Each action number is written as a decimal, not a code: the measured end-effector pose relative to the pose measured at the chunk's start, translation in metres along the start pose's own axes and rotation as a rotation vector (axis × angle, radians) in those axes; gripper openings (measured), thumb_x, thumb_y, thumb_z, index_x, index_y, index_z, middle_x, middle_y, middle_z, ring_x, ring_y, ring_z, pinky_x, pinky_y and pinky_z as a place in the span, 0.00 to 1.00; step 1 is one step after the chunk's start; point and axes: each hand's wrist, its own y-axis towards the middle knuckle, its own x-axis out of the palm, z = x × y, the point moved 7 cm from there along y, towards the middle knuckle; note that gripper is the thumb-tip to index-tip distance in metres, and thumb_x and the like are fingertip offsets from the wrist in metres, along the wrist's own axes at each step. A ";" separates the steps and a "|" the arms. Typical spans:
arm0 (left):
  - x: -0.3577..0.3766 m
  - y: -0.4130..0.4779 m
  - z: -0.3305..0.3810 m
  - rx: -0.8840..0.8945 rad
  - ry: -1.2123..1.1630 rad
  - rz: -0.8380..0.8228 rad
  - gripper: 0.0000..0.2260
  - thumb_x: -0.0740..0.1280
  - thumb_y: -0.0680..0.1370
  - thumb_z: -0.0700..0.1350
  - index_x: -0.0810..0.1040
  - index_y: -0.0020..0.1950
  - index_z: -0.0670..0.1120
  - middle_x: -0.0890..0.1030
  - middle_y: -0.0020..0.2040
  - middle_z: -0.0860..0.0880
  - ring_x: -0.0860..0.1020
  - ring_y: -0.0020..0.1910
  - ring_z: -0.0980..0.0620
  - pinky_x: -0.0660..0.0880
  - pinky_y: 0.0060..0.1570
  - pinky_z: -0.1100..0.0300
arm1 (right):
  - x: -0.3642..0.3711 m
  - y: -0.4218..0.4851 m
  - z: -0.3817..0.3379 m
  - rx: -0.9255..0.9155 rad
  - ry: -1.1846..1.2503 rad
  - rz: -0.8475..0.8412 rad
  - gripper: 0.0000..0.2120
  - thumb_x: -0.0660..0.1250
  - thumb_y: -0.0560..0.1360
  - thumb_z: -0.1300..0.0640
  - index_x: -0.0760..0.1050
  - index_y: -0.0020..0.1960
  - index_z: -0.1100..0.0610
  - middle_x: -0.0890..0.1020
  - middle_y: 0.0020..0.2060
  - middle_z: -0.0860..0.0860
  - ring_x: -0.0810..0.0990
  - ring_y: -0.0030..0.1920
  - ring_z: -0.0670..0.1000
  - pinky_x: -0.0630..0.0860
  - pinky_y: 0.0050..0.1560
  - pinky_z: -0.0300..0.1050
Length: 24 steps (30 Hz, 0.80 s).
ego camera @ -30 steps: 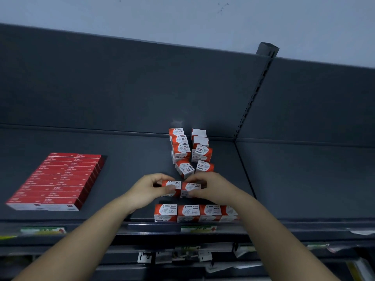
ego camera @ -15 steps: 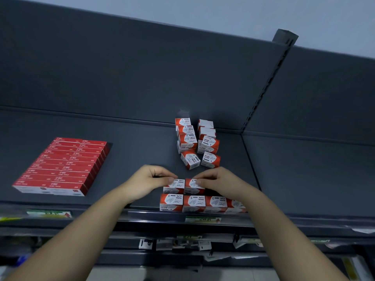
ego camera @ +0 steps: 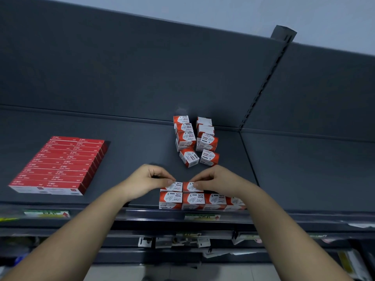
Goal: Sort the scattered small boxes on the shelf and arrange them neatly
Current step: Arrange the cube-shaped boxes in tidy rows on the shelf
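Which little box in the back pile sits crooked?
The front-left box of the pile; it is twisted at an angle, while the others lie roughly straight.

Both bare arms are being held out forward, coming up from the bottom corners of the view and leaning in toward each other. The left hand (ego camera: pixel 151 182) is being held palm down with its knuckles up and its fingers curled. The left box (ego camera: pixel 172 187) is being pinched by its thumb and first finger. The right hand (ego camera: pixel 220 180) is being held the same way, palm down and fingers curled. The right box (ego camera: pixel 189 187) is being pinched by its thumb and fingertips. The two thumbs are being pointed inward at each other. The hands are being held near each other but apart. Both wrists are being held nearly straight.
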 end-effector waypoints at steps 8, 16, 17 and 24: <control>0.001 -0.001 0.001 0.006 0.000 -0.023 0.04 0.71 0.75 0.37 0.85 0.48 0.43 0.86 0.46 0.46 0.84 0.48 0.49 0.79 0.52 0.59 | 0.001 -0.001 -0.001 -0.005 -0.003 -0.005 0.06 0.70 0.78 0.52 0.83 0.52 0.44 0.86 0.46 0.41 0.83 0.47 0.40 0.79 0.52 0.37; 0.002 -0.001 0.001 -0.001 -0.002 -0.022 0.04 0.71 0.75 0.37 0.85 0.48 0.42 0.86 0.47 0.46 0.84 0.48 0.49 0.79 0.51 0.60 | 0.002 -0.003 -0.001 0.002 -0.006 -0.005 0.06 0.70 0.78 0.51 0.83 0.53 0.44 0.86 0.47 0.42 0.84 0.48 0.41 0.79 0.52 0.39; 0.002 0.000 0.001 0.000 -0.004 -0.024 0.04 0.71 0.76 0.37 0.85 0.48 0.43 0.86 0.47 0.46 0.84 0.48 0.49 0.78 0.51 0.61 | 0.002 -0.003 -0.002 -0.001 -0.015 -0.004 0.06 0.69 0.78 0.51 0.83 0.53 0.44 0.85 0.47 0.41 0.83 0.48 0.41 0.79 0.52 0.38; 0.000 0.001 -0.001 -0.006 -0.105 0.044 0.08 0.67 0.79 0.39 0.86 0.50 0.47 0.86 0.49 0.48 0.83 0.51 0.52 0.75 0.52 0.64 | -0.008 -0.002 0.002 -0.015 -0.087 0.100 0.08 0.67 0.79 0.48 0.81 0.56 0.44 0.82 0.51 0.39 0.79 0.53 0.41 0.77 0.56 0.42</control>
